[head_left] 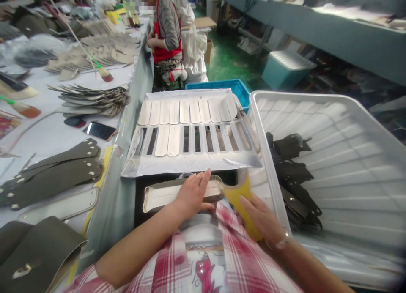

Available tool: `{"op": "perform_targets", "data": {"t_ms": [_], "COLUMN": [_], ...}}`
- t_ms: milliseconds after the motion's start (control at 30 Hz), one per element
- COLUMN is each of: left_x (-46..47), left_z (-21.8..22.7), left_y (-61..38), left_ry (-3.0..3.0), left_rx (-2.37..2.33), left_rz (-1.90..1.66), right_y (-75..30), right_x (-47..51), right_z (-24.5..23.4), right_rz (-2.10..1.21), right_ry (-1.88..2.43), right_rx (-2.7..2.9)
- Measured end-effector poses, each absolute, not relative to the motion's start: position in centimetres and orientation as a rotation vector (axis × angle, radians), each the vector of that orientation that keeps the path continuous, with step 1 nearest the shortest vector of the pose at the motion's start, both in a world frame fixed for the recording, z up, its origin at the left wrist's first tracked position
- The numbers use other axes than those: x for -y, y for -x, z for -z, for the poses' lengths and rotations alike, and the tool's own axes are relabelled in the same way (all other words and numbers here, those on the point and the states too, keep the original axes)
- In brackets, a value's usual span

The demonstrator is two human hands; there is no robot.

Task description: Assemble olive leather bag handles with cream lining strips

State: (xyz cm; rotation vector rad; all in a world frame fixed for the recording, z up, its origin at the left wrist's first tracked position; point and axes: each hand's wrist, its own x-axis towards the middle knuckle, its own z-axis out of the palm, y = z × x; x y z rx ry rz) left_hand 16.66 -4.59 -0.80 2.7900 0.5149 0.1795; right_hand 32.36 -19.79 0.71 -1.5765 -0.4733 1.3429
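My left hand (192,193) lies flat, fingers stretched, on a long pale strap-shaped piece (161,195) that rests on a dark board (141,189) in front of me. My right hand (260,219) grips a yellow tool (242,202) whose upper end touches the right end of that piece. Just beyond the hands lies a silvery sheet (190,160) with rows of pale adhesive strips, some slots bare.
A big white plastic tray (345,157) with dark leather pieces (293,166) stands at my right. The table at left carries olive leather parts (53,170), a phone (100,130) and stacks of pieces. A person in a red apron (166,31) works ahead, near a blue crate (236,88).
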Motion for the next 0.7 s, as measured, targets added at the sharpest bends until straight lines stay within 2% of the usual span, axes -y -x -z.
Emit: {"op": "perform_targets", "data": {"t_ms": [100,267,500,700], "left_x": [5.0,5.5,5.2,4.6], "left_z": [0.7,0.8,0.9,1.2], "left_y": [-16.0,-15.8,-15.8,-16.0], "left_ry": [-2.848,-2.920,-2.896,-2.856], "left_rx": [-0.566,-0.609,-0.640,-0.623], "left_rz": [-0.149,-0.095,-0.098,-0.091], "right_y": [-32.8,-30.2,-27.8,-28.0], "right_x": [19.6,15.4,12.6,12.2], "right_z": [-2.2,-2.0,0.2,1.0], "right_rz": [-1.014,-0.804,-0.756,-0.732], "right_ry": [1.361,1.161,1.194,1.439], "right_rx": [0.400,0.347,0.490,0.575]}}
